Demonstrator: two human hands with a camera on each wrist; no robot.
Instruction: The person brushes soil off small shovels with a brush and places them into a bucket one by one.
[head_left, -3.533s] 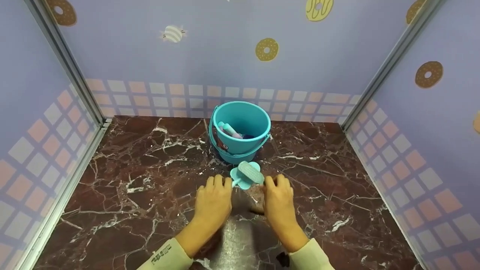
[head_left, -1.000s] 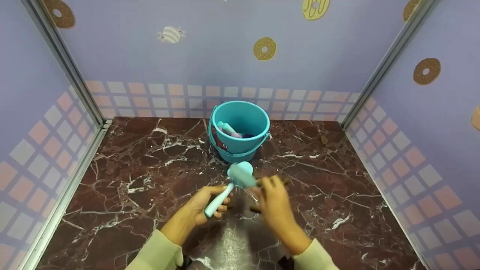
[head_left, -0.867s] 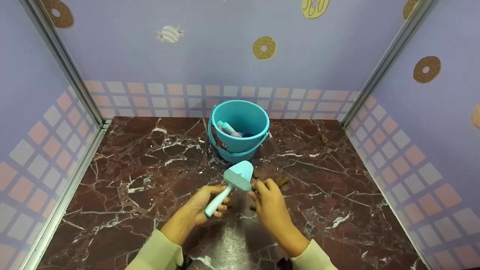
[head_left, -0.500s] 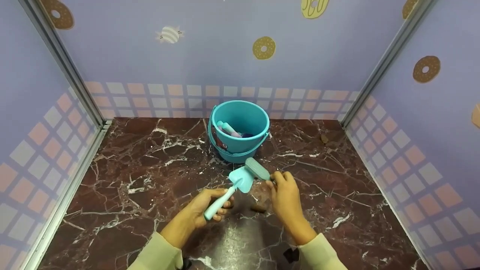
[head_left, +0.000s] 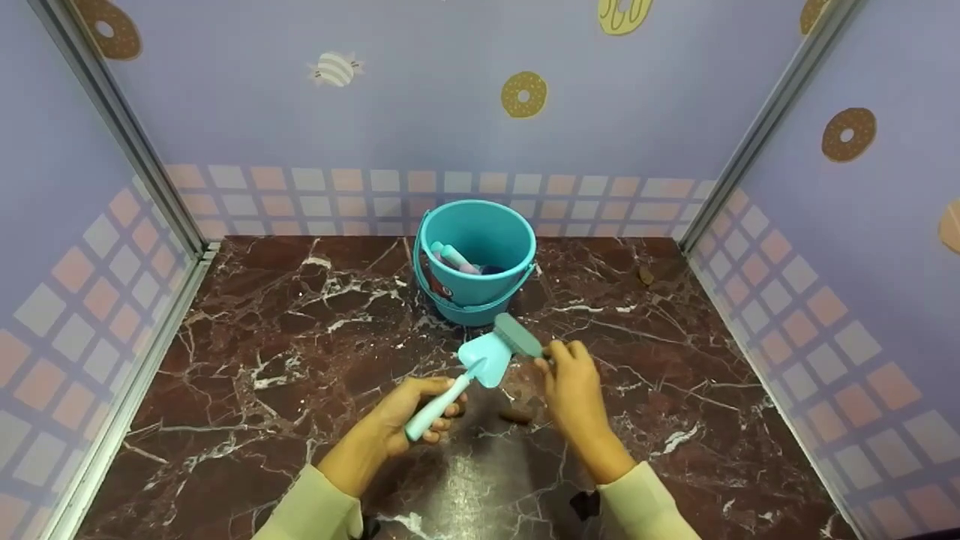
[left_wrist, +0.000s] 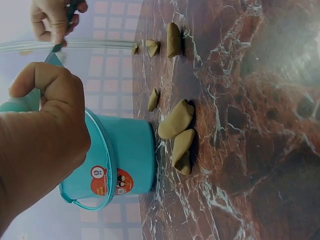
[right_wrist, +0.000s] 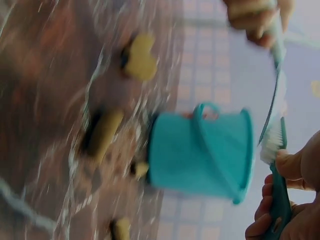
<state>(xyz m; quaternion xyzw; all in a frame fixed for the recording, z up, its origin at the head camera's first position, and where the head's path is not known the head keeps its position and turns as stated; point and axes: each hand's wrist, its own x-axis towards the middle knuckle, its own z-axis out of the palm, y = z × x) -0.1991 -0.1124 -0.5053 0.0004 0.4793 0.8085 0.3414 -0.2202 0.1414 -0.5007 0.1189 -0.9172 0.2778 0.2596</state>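
Observation:
My left hand (head_left: 409, 414) grips the handle of a light blue toy shovel (head_left: 487, 358), its blade tilted up in front of the bucket. In my right hand (head_left: 576, 386) is a green brush (head_left: 519, 335) with white bristles (right_wrist: 273, 143), which touch or nearly touch the far right part of the blade. The right wrist view shows the fingers curled around the brush handle (right_wrist: 280, 212). Behind the tools stands a turquoise bucket (head_left: 474, 296) with a sticker, a handle and pastel-coloured tools inside. Brown clay-like lumps (left_wrist: 176, 120) lie on the surface below the hands.
A dark red marbled surface (head_left: 262, 442) lies under everything. Purple walls (head_left: 420, 112) with doughnut prints close off the back and both sides. One small brown lump (head_left: 646, 276) sits at the back right, another brown lump (head_left: 515, 415) between the wrists.
My left hand has turned so the shovel handle shows. The brush has swept back and forth over the blade, lately ending farther right and back. A lump now lies at the back right.

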